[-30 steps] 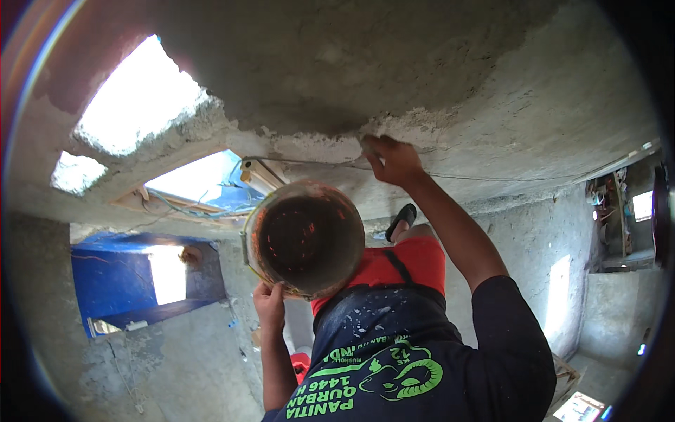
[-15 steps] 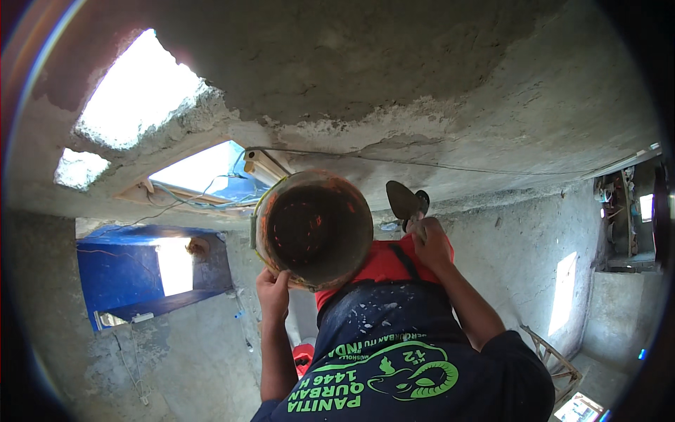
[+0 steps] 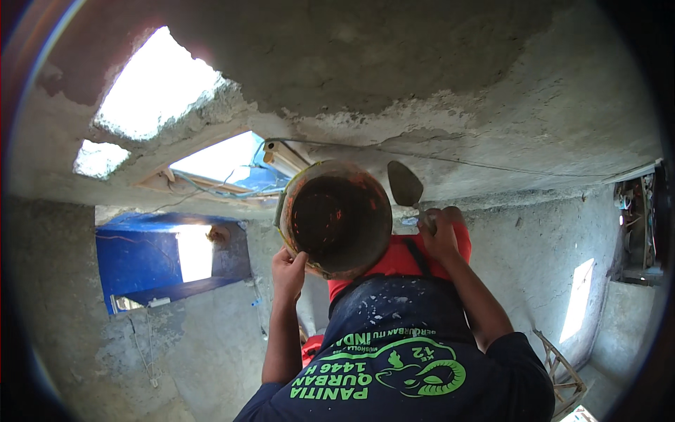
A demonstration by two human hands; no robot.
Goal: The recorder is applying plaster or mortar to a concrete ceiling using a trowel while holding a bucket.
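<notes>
My left hand (image 3: 288, 276) is closed on the near left rim of a round bucket (image 3: 371, 214). The bucket is tilted so its mouth faces me; its inner wall is smeared with grey mortar and shows orange-red patches, and its bottom is dark. My right hand (image 3: 440, 232) is closed round the handle of a trowel (image 3: 405, 184), to the right of the bucket and apart from it. The trowel's rounded grey blade points up and away from the hand. Most of its handle is hidden by my fingers.
A rough plastered wall (image 3: 492, 126) spans the far side, with a thin cable along it. Bright openings (image 3: 158, 88) are at upper left. Left lies a blue-walled recess (image 3: 137, 264). A wooden frame (image 3: 562, 369) stands at lower right.
The surroundings have shifted slightly right in view. The bucket sits a little higher and farther right. My right hand has turned the trowel, so its blade stands more upright.
</notes>
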